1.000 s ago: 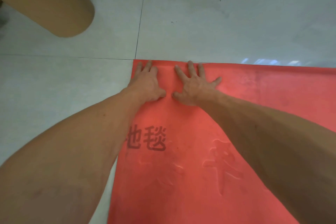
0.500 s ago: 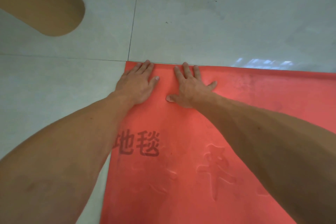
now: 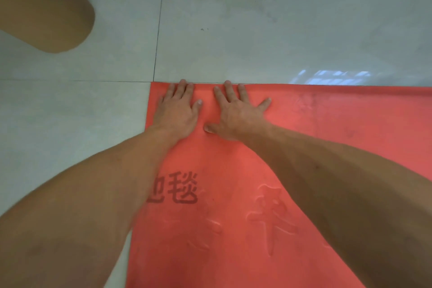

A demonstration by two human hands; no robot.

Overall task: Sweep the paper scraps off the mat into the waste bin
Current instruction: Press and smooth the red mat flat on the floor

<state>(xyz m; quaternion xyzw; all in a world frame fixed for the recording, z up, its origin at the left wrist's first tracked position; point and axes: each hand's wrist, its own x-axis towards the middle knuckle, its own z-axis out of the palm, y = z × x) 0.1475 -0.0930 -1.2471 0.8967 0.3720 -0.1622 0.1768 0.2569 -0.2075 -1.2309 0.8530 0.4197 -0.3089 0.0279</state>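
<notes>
The left hand (image 3: 177,112) and right hand (image 3: 236,114) have slid toward 12 o'clock to the far edge of the red mat (image 3: 327,124) and now lie flat, fingers spread, pressing it. No paper scraps show here, so this corner looks swept. The tan object (image 3: 42,7) at 10 o'clock may be the bin.

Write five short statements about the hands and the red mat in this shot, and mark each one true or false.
1. The left hand and right hand lie flat on the red embossed mat. True.
2. The left hand pinches a paper scrap. False: its fingers are straight and hold nothing, and no scraps show.
3. The fingertips of both hands reach the mat's far edge. True.
4. The hands rest near the mat's far right corner. False: they are near its far left corner.
5. The mat lies on wooden boards. False: it lies on a grey tiled floor.
</notes>
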